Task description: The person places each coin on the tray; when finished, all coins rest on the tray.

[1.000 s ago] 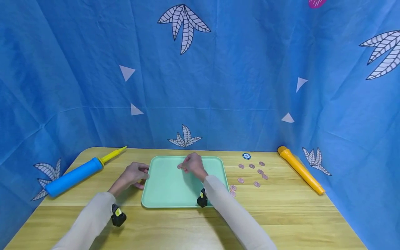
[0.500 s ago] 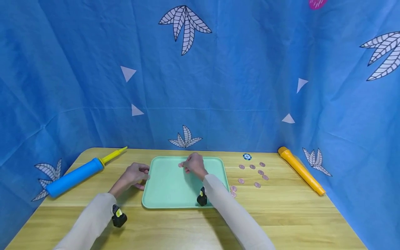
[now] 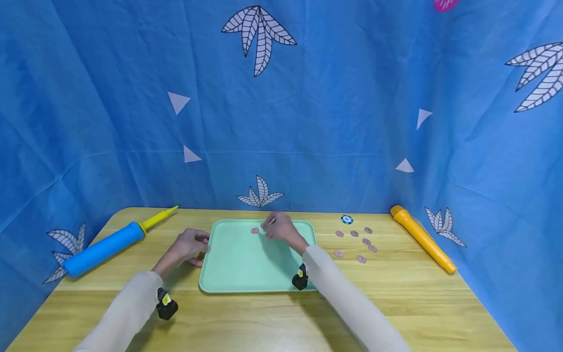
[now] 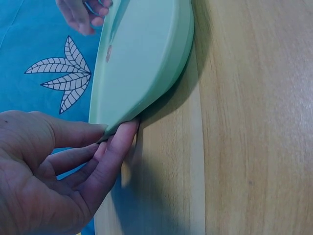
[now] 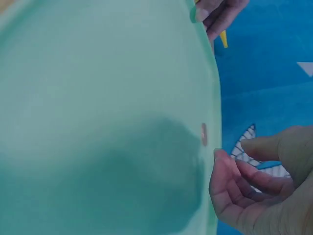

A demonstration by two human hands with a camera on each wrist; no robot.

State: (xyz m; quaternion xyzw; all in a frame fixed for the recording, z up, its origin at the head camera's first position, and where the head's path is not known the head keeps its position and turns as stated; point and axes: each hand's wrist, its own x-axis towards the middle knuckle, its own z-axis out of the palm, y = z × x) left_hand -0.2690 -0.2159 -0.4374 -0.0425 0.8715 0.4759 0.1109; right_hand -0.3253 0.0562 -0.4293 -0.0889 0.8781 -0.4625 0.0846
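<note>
On the left side, my left hand (image 3: 188, 244) pinches the rim of a mint-green tray (image 4: 142, 44), thumb on top and fingers beneath, as the left wrist view shows. A small pinkish coin-like disc (image 3: 255, 231) lies on the tray near its far edge. My right hand (image 3: 281, 228) hovers just right of that disc, over the tray's back part. In the right wrist view the thumb and loosely curled fingers (image 5: 225, 188) stand apart with nothing between them.
Several more pinkish discs (image 3: 361, 259) are scattered on the wooden table (image 3: 422, 303) right of the tray. Behind them lies a blue-and-white poker chip (image 3: 347, 220). An orange toy microphone (image 3: 424, 239) sits far right, a blue-and-yellow hand pump (image 3: 107, 248) far left. A blue curtain (image 3: 281, 122) hangs behind.
My right hand has let go of the disc and moved slightly right, leaving it on the tray. My right sleeve now hides the discs by the tray's right edge. My left hand stays put.
</note>
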